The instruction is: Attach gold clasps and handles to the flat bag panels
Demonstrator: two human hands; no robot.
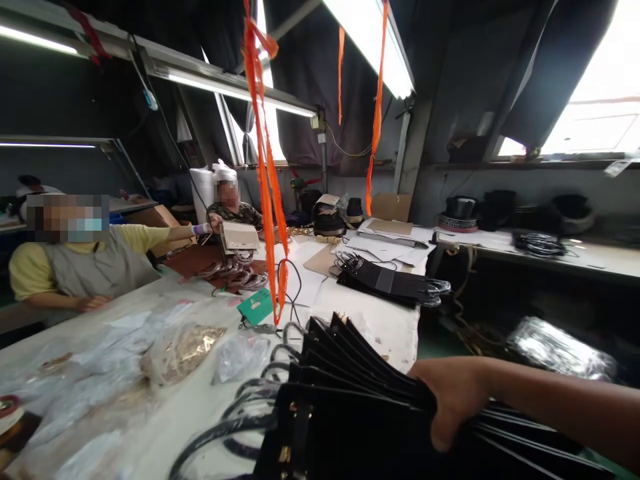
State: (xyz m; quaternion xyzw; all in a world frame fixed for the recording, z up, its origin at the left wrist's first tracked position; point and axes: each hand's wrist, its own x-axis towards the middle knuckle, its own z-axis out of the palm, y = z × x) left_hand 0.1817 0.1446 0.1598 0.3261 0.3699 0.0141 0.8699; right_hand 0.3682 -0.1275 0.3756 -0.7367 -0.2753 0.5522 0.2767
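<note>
My right hand reaches in from the right and grips a stack of flat black bag panels by their middle, thumb on the near side. The panels fan out toward the left. Plastic-wrapped loop handles stick out from their left ends, and small gold fittings show on the nearest panel. The stack lies over the front of the white table. My left hand is out of the frame.
Clear plastic bags with gold hardware spread over the left tabletop. Another black panel bundle lies farther back. A green tag rests mid-table below hanging orange strips. Two people work across the table, one holding out a beige stack.
</note>
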